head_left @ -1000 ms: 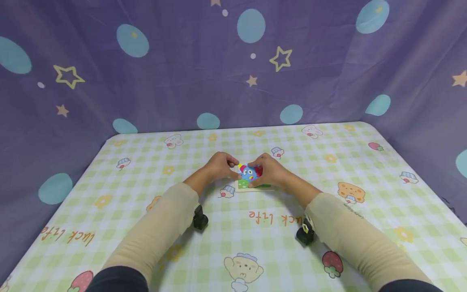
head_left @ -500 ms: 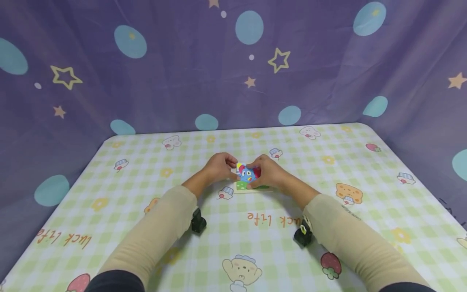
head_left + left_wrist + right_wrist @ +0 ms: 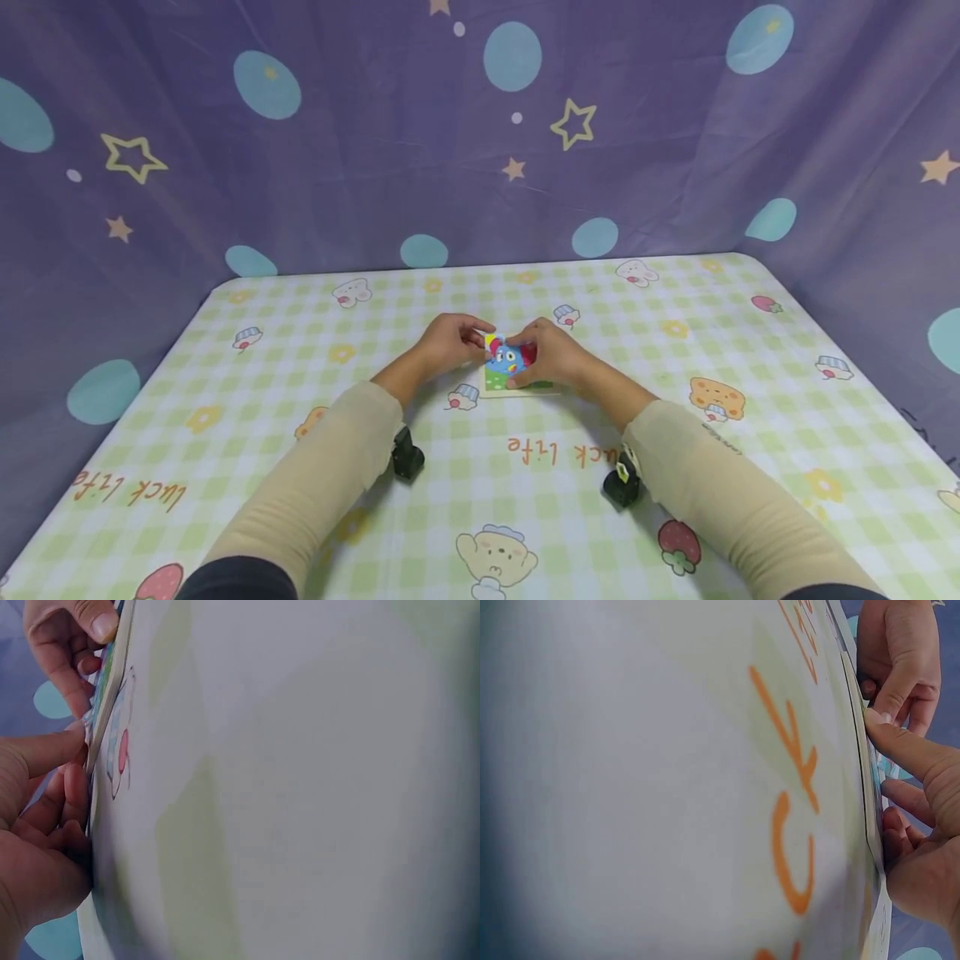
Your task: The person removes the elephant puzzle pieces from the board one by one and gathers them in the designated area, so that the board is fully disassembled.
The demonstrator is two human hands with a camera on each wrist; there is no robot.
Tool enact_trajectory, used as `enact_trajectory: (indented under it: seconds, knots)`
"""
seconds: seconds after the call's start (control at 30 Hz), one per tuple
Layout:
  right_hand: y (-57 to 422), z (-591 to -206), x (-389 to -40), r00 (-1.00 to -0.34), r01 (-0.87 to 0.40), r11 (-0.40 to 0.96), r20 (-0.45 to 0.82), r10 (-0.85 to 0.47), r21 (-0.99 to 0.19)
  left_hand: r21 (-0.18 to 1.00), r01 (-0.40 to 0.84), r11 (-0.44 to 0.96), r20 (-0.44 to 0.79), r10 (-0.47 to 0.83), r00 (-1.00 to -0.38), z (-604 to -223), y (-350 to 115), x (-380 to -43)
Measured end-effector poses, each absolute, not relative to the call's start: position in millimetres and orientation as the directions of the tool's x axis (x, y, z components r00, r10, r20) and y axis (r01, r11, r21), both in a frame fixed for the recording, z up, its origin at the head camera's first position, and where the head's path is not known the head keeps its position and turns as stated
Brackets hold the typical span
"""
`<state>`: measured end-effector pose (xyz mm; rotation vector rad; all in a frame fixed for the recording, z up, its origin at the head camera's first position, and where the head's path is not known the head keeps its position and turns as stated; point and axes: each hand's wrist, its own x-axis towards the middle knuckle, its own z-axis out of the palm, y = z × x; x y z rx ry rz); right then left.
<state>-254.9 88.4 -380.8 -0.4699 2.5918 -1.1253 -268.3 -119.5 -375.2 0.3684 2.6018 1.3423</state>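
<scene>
A small flat picture puzzle [image 3: 496, 383] with a pale rim lies on the table, showing a blue big-eyed animal, red patches and dotted green ground. My left hand [image 3: 447, 342] is at its left side, index finger reaching to the far left corner and thumb at the left edge. From the right, my right hand [image 3: 557, 353] grips the puzzle, its thumb on the near part and fingers toward the far side, covering much of the right half. Seen edge-on in the left wrist view, the puzzle [image 3: 112, 679] runs between both hands.
A checked tablecloth [image 3: 420, 533] printed with cakes, bears and lettering covers the table. Beyond its far edge hangs a purple curtain [image 3: 360, 183]. Dark wrist cameras [image 3: 407, 457] stick out below both forearms.
My left thumb has drawn back a little from the picture to its left edge, and the index finger has stretched toward the far corner. The right hand keeps its hold on the puzzle.
</scene>
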Motion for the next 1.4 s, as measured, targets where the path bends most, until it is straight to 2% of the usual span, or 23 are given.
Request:
enact_trajectory:
  seconds: [0.17,0.37,0.9,1.4]
  knots:
    - [89.8,-379.2,-256.5,-0.898,-0.240,0.651,-0.089,-0.430,-0.720,0.850,0.116,0.514,-0.044,0.288,-0.957,-376.2,-126.8,-268.2]
    - [88.9,-378.8,-254.7,-0.906,-0.164,0.644,-0.145,-0.398,-0.747,0.876,0.073,0.476,-0.072,0.279,-0.958,-376.8,-134.9,-266.4]
    - [88.4,-379.2,-253.9,-0.909,-0.145,0.647,-0.157,-0.385,-0.749,0.937,0.013,0.349,-0.075,0.238,-0.968,-377.8,-154.8,-258.9]
    - [90.2,-377.9,-252.0,-0.909,-0.158,0.652,-0.149,-0.389,-0.742,0.935,-0.044,0.352,-0.091,0.117,-0.989,-371.4,-173.5,-267.2]
